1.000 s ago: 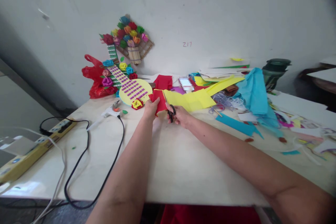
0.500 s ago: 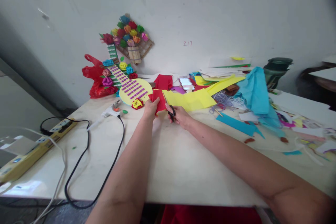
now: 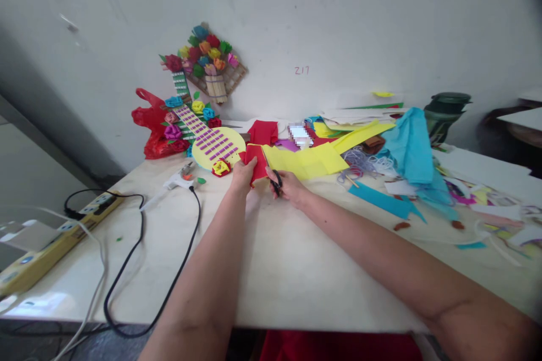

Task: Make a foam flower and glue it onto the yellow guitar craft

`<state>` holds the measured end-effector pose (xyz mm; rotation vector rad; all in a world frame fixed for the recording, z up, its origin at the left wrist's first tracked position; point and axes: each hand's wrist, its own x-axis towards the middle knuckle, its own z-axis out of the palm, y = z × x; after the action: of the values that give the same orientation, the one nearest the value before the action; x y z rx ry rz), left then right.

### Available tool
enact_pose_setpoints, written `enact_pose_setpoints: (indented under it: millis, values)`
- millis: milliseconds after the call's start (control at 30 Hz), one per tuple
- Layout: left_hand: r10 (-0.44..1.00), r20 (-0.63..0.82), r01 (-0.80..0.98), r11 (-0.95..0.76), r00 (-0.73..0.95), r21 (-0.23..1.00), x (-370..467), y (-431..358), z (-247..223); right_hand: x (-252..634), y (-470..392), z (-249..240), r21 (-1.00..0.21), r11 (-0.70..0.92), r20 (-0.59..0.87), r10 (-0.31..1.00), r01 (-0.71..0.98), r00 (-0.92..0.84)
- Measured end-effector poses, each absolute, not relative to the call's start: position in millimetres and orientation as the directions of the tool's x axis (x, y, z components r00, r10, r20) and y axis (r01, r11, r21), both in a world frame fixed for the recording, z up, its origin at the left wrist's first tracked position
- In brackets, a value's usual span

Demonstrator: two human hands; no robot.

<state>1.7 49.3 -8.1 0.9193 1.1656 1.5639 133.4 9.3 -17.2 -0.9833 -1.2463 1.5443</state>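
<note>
My left hand point(image 3: 244, 172) pinches a piece of red crepe paper point(image 3: 257, 161), thumb on top. A strip of yellow crepe paper point(image 3: 300, 161) stretches away to the right from beside the red piece. In my right hand point(image 3: 288, 185) is a pair of scissors point(image 3: 276, 181) with black handles. Their blades point at the right edge of the red paper and are mostly hidden there. Left of my hands lies a pale yellow guitar-shaped craft point(image 3: 215, 149) with purple bars and a red-and-yellow paper flower point(image 3: 221, 167) at its lower edge.
A white glue gun point(image 3: 180, 179) with a black cord lies to the left, near a yellow power strip point(image 3: 63, 234). Behind are paper flowers point(image 3: 207, 53) and a red plastic bag point(image 3: 154, 135). Blue crepe paper point(image 3: 412, 149), paper scraps and a dark green bottle point(image 3: 444, 115) fill the right side.
Almost nothing differs. Both hands, the scissors and the red paper stay in the same place; the whole view has shifted very slightly.
</note>
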Motion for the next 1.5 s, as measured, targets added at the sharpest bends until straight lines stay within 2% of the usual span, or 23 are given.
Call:
enact_pose_setpoints:
  millis: [200, 500, 967, 1500]
  values:
    - [0.960, 0.021, -0.244, -0.092, -0.278, 0.965, 3, 49, -7, 131, 16, -27, -0.976, -0.093, -0.033, 0.957, -0.197, -0.289]
    - [0.961, -0.001, -0.245, -0.069, -0.276, 0.967, 3, 47, -5, 128, 15, -31, -0.985, 0.004, 0.044, 0.972, -0.172, -0.229]
    - [0.973, 0.027, -0.274, -0.091, -0.228, 0.957, 2, 48, -8, 142, 13, -8, -0.990, -0.111, -0.071, 0.924, -0.086, -0.375]
    - [0.970, 0.057, -0.261, -0.121, -0.238, 0.958, 2, 54, -14, 136, 23, -9, -0.994, -0.065, -0.036, 0.953, -0.087, -0.302]
